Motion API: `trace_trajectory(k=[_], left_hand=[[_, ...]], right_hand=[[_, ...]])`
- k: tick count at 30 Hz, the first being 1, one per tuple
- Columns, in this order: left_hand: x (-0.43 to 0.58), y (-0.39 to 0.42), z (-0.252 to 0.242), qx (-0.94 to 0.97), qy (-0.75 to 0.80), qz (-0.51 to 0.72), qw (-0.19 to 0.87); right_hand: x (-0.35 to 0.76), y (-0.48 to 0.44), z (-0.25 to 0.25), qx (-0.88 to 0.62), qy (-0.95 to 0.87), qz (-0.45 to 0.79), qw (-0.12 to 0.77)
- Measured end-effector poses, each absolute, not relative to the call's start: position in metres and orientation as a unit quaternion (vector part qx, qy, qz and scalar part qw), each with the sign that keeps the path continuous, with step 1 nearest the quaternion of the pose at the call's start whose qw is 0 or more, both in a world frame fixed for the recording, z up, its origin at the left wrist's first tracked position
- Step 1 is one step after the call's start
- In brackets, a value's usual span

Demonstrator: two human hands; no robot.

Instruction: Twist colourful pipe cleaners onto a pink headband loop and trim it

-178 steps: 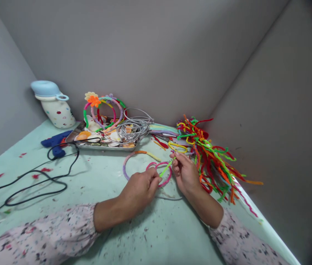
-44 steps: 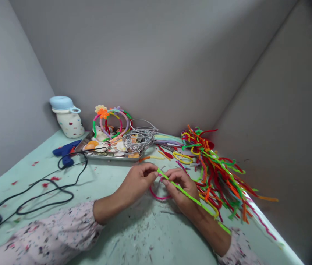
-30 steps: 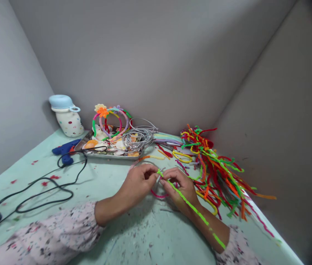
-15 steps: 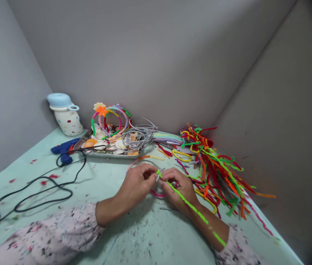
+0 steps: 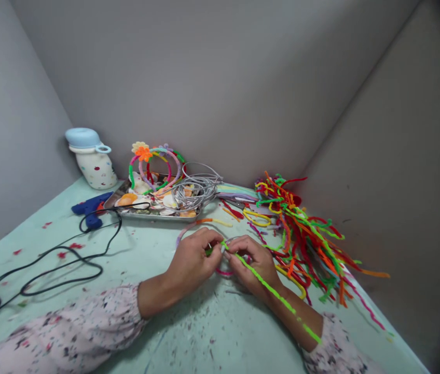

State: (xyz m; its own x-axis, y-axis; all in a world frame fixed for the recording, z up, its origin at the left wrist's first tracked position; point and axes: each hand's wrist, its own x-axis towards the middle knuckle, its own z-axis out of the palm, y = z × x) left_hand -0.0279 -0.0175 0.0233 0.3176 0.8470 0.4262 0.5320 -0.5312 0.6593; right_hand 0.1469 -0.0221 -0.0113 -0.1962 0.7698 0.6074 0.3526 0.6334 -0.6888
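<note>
A bright green pipe cleaner is pinched between the fingertips of my left hand and my right hand, which almost meet. Its short end is wound at the fingertips, where a bit of silver wire shows. The long end trails back over my right forearm. Behind and under my hands lies a hoop with lavender, orange, yellow and pink wrapping in parts. Both my hands are closed, and my fingers hide much of the hoop and the winding.
At the back a metal tray holds shells, decorated hoops and coiled silver wire. A blue glue gun with a black cord and a bottle stand left. Yellow-handled scissors and a pipe-cleaner pile lie right.
My left fingers have shifted slightly at the winding, and a bit of green now shows inside that hand. The right hand stays nearly in place. The view has moved slightly.
</note>
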Motion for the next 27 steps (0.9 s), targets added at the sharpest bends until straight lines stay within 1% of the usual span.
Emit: trace_trajectory(k=[6,13,20,27], left_hand=[[-0.0283,-0.0166,0.0207,0.793,0.437,0.379,0.19],[-0.0284,-0.0172,0.0228,0.795,0.438,0.378,0.184],[-0.0274,-0.0182,0.0226,0.798,0.439,0.359,0.203],[-0.0289,-0.0198,0.0217,0.794,0.443,0.356,0.216]], right_hand=[[0.1482,-0.0207,-0.0139,-0.379,-0.749,0.205,0.503],[0.1489,-0.0202,-0.0103,-0.379,-0.77,0.116,0.499],[0.149,-0.0166,-0.0104,-0.387,-0.77,0.137,0.488],[0.1488,-0.0168,-0.0096,-0.395,-0.772,0.13,0.48]])
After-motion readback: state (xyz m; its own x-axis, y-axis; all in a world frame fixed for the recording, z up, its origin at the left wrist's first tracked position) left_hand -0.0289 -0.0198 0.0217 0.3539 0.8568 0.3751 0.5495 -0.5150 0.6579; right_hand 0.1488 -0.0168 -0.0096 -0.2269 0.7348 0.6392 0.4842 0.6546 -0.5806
